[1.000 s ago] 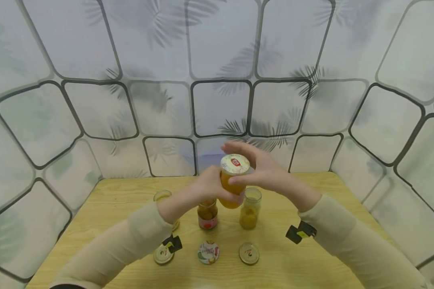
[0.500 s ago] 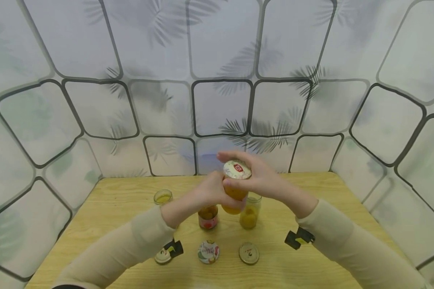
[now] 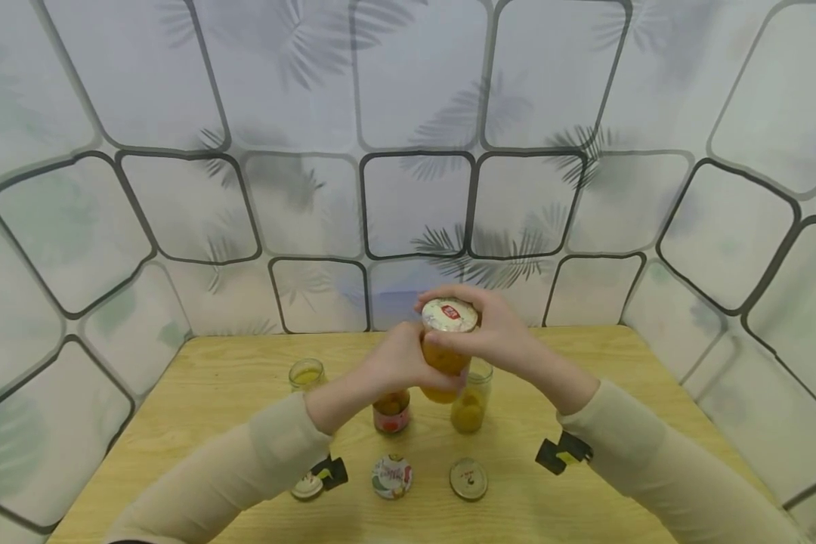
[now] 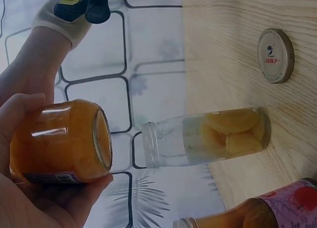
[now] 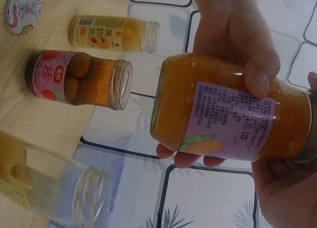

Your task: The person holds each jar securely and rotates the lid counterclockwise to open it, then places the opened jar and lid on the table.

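Above the table, my left hand [image 3: 401,359] grips the body of a jar of orange fruit [image 5: 181,109] with a purple label. Its patterned lid [image 3: 449,314] is on, with a red mark in the middle. My right hand [image 3: 496,325] holds the lid, thumb on the near side and fingers around the far side. In the right wrist view, the left thumb lies across the glass, and the right hand shows only in part at the lid end. The jar is tilted slightly in the head view.
Behind stand three lidless jars: a yellow-fruit jar [image 3: 306,372] at left, a pink-labelled jar [image 3: 391,415] and a tall peach jar [image 3: 469,412]. Nearer lie a gold lid [image 3: 306,487], a patterned loose lid [image 3: 391,477] and another gold lid [image 3: 468,479] on the wooden table [image 3: 571,491].
The right fingers have come in around the jar's lid. Both hands and the jar have shifted slightly down and right. The other jars and loose lids have stayed put.
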Demonstrator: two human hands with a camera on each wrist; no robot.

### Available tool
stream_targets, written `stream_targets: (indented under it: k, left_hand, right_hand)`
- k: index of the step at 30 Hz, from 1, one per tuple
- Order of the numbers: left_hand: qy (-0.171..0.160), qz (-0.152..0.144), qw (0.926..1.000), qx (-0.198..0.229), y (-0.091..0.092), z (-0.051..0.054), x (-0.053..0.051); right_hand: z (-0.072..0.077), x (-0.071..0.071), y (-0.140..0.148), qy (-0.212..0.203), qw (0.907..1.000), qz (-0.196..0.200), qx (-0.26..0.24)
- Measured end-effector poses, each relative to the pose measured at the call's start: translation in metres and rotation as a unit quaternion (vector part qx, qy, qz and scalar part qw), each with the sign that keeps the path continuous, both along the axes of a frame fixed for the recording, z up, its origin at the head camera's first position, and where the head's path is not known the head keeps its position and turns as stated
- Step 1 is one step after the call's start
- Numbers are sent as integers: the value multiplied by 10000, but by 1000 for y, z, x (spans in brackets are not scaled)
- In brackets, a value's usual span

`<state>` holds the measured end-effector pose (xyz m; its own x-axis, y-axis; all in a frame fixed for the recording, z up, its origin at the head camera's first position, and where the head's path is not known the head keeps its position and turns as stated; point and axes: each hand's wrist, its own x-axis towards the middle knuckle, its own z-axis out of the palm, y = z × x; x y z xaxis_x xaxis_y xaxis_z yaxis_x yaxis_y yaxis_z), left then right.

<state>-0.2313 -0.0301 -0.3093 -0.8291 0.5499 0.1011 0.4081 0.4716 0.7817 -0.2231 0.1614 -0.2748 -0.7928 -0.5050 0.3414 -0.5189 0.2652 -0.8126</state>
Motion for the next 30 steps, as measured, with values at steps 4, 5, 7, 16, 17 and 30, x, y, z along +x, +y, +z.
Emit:
stream_targets:
  k: [4,5,7,16,17,30]
  left_hand:
    - [21,-108,9999,64,-1,0,-1]
    - [32,-145,9999,60,-1,-1,-1]
    - [28,-231,9997,66,-2,-1,-1]
    - [-170,-512,9983,216,0,-2,1]
    - [-182,-541,9980,256,0,-2,2]
    - [-606,-567,9954,472,0,-8,4]
  right_hand:
    - [0,1,0,-108,9997,174,-145]
    - [0,1,0,-100,9995,247,-151]
    - [-1,1,2,-74,9989,435,-174]
    - [-6,-3,9,-273,9906,1241,-500]
    - [-6,-3,10,-314,9900,1276,-517]
    - [-9,-6,19,-625,9878,1387,-344]
